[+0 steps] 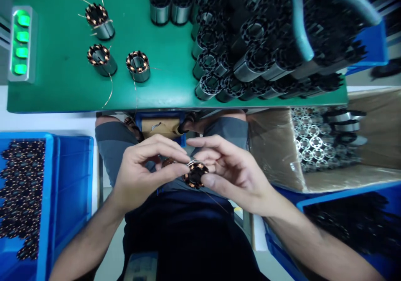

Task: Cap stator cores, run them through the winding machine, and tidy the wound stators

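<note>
Over my lap I hold a small stator [195, 174] with copper windings between both hands. My right hand [233, 173] grips it from the right, thumb under it and fingers over it. My left hand [144, 168] pinches at its left side, fingertips closed on the winding or a thin wire. A fine copper wire trails down to the right of the stator.
A green mat [62, 84] carries three wound stators [138, 66] at the left and several bare black stator cores [247, 59] at the right. A blue bin [50, 197] of wound stators sits at my left. A cardboard box [275, 155] of metal parts stands at my right.
</note>
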A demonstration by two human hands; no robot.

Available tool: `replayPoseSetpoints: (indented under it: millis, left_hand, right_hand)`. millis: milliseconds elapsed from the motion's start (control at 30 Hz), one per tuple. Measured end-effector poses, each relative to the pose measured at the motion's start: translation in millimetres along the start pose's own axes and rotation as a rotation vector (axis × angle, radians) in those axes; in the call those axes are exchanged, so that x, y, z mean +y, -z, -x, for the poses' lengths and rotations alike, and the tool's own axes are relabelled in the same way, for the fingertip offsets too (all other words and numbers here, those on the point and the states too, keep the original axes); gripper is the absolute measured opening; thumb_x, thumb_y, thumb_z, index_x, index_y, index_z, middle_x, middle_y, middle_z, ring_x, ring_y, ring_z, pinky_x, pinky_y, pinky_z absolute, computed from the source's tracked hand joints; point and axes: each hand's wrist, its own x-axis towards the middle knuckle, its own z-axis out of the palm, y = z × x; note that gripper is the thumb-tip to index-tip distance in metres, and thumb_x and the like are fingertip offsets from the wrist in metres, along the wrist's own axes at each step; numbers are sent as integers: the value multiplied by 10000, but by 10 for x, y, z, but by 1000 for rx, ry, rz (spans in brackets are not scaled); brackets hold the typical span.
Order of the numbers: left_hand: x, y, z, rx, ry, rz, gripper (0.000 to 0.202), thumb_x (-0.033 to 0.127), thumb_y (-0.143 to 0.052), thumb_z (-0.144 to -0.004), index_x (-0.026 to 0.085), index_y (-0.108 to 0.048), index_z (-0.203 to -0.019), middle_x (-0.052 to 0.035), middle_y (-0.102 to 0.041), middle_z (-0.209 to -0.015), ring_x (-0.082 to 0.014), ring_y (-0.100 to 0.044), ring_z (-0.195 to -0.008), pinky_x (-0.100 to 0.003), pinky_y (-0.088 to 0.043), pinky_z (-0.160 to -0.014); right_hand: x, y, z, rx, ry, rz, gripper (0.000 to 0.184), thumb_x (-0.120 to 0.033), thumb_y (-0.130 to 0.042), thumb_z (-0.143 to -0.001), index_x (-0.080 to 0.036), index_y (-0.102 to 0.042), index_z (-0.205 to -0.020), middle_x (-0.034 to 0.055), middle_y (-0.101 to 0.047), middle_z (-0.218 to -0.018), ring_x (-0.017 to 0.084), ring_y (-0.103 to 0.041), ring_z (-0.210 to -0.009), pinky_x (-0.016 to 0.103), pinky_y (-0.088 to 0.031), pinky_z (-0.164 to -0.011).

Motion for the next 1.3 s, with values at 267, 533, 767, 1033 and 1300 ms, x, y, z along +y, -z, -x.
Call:
replayPoseSetpoints:
  millis: [267,533,767,1033,1300]
  left_hand:
    - [-258,4,127,35,98,-42,282,435,-706,-1166,230,-748,-978,-102,-796,-1130,-235,-780,-1032,-316,-630,-792]
    - [171,63,91,-122,-304,-444,842,444,-1084,-855,326,-661,-1574,-90,-851,-1424,-303,-838,-1302,-428,-672,-1180]
    - [190,-34,96,-41,-329,-503,692,343,-963,-1005,344,-669,-1632,-27,-904,-1329,-261,-916,-1073,-359,-758,-1018]
    - [202,-84,67,212,-382,-608,408,394,-1058,-880,355,-837,-1221,41,-906,-1079,-212,-856,-844,-389,-742,-807]
    - [184,-77,1,224,-391,-592,358,375,-1012,-951,332,-801,-1238,18,-867,-1086,-210,-815,-904,-354,-681,-818]
  right_hand:
    - [-23,50,45,15,16,-34,518,-410,-836,-1095,-270,-660,-1561,57,-823,-1169,161,-824,-964,227,-675,-831]
    - [49,-79,-7,-3,18,17,544,-281,-801,-1110,-275,-605,-1617,33,-779,-1130,153,-814,-987,255,-688,-913]
    - [-65,-101,-109,159,274,386,283,-260,-997,-935,-267,-887,-1195,19,-792,-974,165,-745,-849,281,-651,-748]
    - [45,-90,-104,553,243,90,202,-435,-879,-1070,-272,-844,-956,-4,-748,-813,149,-694,-673,273,-637,-606]
    - [-4,-203,-125,341,472,372,152,-149,-953,-951,-280,-900,-1006,30,-838,-905,191,-776,-803,329,-672,-742]
